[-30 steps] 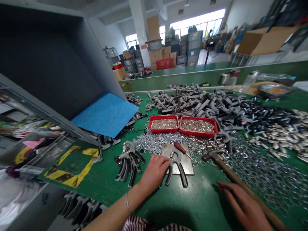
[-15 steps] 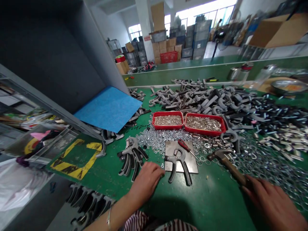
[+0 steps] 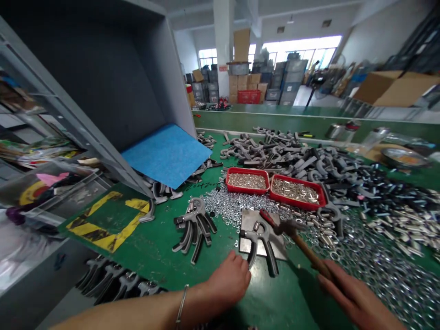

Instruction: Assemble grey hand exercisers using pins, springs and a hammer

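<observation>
My right hand (image 3: pixel 354 293) is closed round the wooden handle of a hammer (image 3: pixel 307 250), whose head hangs above the right part of a metal plate (image 3: pixel 245 220). On that plate lies a grey and black hand grip (image 3: pixel 261 240) with a spring, and beside it a red-handled screwdriver (image 3: pixel 268 217), partly hidden by the hammer head. My left hand (image 3: pixel 232 277), fingers curled, is next to the lower end of the hand grip's left handle; whatever its fingers may hold is hidden. Left of the plate, several assembled hand grips (image 3: pixel 195 227) lie in a pile.
Two red trays (image 3: pixel 247 189) (image 3: pixel 298 203) of small metal parts stand behind the plate. Loose grey handles (image 3: pixel 275 149) are heaped beyond them. Metal rings (image 3: pixel 381 270) spread over the right side. A large grey bin (image 3: pixel 172 68) with a blue sheet (image 3: pixel 168 153) stands at left.
My right hand has lifted the hammer and brought it left over the plate. My left hand has moved right, closer to the hand grip. The camera view has shifted.
</observation>
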Demonstrator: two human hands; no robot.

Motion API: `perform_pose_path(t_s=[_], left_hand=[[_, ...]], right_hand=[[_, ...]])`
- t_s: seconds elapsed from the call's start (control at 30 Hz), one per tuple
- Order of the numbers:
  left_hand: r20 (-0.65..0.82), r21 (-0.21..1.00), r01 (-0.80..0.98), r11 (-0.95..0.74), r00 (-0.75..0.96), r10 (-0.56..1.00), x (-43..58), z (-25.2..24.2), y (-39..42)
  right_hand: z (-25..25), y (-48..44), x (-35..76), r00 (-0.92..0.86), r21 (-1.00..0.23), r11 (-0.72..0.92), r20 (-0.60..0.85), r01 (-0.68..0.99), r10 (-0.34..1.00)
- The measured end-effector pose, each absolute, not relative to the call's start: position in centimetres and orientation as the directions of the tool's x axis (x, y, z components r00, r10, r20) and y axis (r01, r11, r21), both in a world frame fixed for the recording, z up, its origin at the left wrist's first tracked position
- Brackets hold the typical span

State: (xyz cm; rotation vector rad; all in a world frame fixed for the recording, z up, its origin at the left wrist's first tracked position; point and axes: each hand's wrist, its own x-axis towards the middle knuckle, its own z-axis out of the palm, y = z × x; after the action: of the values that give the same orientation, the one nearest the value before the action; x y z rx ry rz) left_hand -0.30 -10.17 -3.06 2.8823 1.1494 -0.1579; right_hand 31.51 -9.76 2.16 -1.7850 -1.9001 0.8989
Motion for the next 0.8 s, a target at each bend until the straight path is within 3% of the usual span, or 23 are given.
perform_pose_path(t_s=[0.07, 0.17, 0.23, 0.3, 0.37, 0.5, 0.63, 0.73, 0.8], left_hand=[[-0.107, 0.139, 0.777, -0.614, 0.628, 0.771, -0.6, -1.8, -9.6], [-0.107, 0.527, 0.803, -0.278, 0.388, 0.915, -2.2, -0.5, -8.7], [-0.172, 0.779, 0.627, -0.033, 0.264, 0.949, -3.4, -0.3, -8.1], [-0.258, 0.903, 0.398, 0.163, 0.198, 0.946, -4.3, -0.4, -7.6], [-0.307, 0.939, 0.22, 0.266, 0.179, 0.935, -4.8, -0.5, -7.2], [-0.292, 0.956, 0.07, 0.284, 0.209, 0.933, -4.4, 0.3, -6.1], [-0.175, 0.949, 0.299, 0.099, 0.238, 0.956, -2.4, 1.5, -3.7], [-0.024, 0.826, 0.542, -0.153, 0.305, 0.952, -0.6, 1.8, -1.2], [0.026, 0.764, 0.596, -0.247, 0.355, 0.935, 0.4, 1.8, 0.4]], right_hand=[[3.4, -10.0, 29.3, -0.202, -0.69, -0.022, -0.242, 0.723, 0.949], [4.4, -9.6, 27.1, -0.241, -0.686, 0.022, -0.225, 0.727, 0.944], [4.3, -8.7, 26.5, -0.251, -0.626, 0.06, -0.222, 0.777, 0.942], [4.2, -7.9, 26.2, -0.274, -0.568, 0.069, -0.283, 0.82, 0.919], [4.2, -7.5, 26.2, -0.304, -0.584, 0.051, -0.343, 0.81, 0.889], [3.9, -7.7, 26.6, -0.251, -0.647, 0.02, -0.266, 0.762, 0.931], [2.8, -7.2, 27.3, -0.209, -0.629, -0.087, -0.382, 0.772, 0.9], [2.3, -6.9, 27.7, -0.21, -0.749, -0.231, -0.442, 0.621, 0.872], [1.9, -7.3, 27.7, -0.122, -0.816, -0.32, -0.424, 0.481, 0.897]])
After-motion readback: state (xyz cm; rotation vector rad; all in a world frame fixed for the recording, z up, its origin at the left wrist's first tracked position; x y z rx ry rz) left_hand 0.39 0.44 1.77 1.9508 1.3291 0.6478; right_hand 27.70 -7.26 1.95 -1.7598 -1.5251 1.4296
